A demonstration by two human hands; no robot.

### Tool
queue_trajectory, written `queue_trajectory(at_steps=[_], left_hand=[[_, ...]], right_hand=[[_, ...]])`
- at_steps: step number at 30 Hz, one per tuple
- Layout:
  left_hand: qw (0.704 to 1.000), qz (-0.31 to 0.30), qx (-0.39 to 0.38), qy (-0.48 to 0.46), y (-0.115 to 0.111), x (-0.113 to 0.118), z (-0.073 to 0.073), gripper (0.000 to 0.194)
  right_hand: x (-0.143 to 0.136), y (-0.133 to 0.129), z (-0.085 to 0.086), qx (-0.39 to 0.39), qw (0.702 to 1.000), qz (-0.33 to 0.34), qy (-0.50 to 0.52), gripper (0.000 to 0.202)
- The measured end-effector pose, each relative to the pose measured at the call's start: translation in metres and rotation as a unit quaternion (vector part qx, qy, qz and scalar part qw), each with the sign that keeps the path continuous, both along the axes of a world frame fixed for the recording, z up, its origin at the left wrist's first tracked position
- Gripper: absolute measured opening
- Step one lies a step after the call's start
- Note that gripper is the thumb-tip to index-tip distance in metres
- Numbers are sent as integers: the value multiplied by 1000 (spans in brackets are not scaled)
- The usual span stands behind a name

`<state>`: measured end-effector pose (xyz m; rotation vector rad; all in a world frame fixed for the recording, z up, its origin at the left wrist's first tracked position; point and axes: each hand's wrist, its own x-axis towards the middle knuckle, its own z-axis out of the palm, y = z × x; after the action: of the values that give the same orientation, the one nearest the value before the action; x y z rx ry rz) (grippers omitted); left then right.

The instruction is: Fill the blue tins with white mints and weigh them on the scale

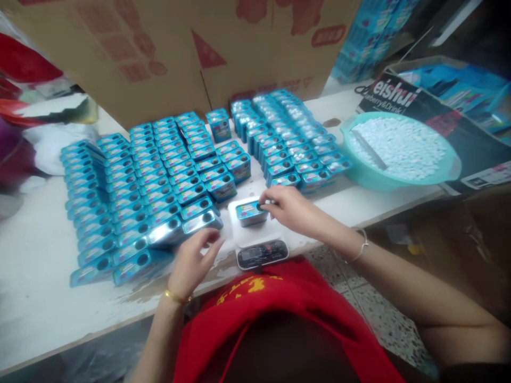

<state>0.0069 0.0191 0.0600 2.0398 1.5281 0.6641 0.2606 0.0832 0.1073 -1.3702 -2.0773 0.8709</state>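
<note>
One blue box (246,211), glossy, round-cornered, a dark circle on top: centre of frame, sitting on a white scale (243,236) with a dark, smooth front panel. Your right hand (288,208), thumb and fingers drawn narrow, meets this box at the circle; whether anything small is pinched there, you cannot tell from this view. Your left hand (199,258), lower centre — loosely curved, a gap between thumb and fingers, nothing seen in it — is near the close rows of matching boxes (154,183), shiny, printed, ranked across left and centre. Right of frame: one translucent, pale-green bowl (379,183), oval-looking, heaped with small white pellets (419,146), a flat, narrow strip (369,149) lying on them. Beneath all: a white tabletop (35,298), worn brown in patches.
</note>
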Motion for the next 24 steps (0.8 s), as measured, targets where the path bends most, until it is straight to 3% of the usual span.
queue_trajectory(at_steps=[4,9,17,24], left_hand=[[1000,3,-8,-1,-2,-4,-4,23],[1000,-5,-17,-3,-1,-4,-7,21],[1000,-2,-25,-6,-1,-6,-9,20],[999,3,-38,-1,1,-5,-15,21]], right_hand=[[-4,3,-3,43,997,28,-65,13],[-6,5,2,37,997,30,-65,11],[15,-9,13,1,991,-53,124,15],[15,-15,3,-18,985,-60,160,14]])
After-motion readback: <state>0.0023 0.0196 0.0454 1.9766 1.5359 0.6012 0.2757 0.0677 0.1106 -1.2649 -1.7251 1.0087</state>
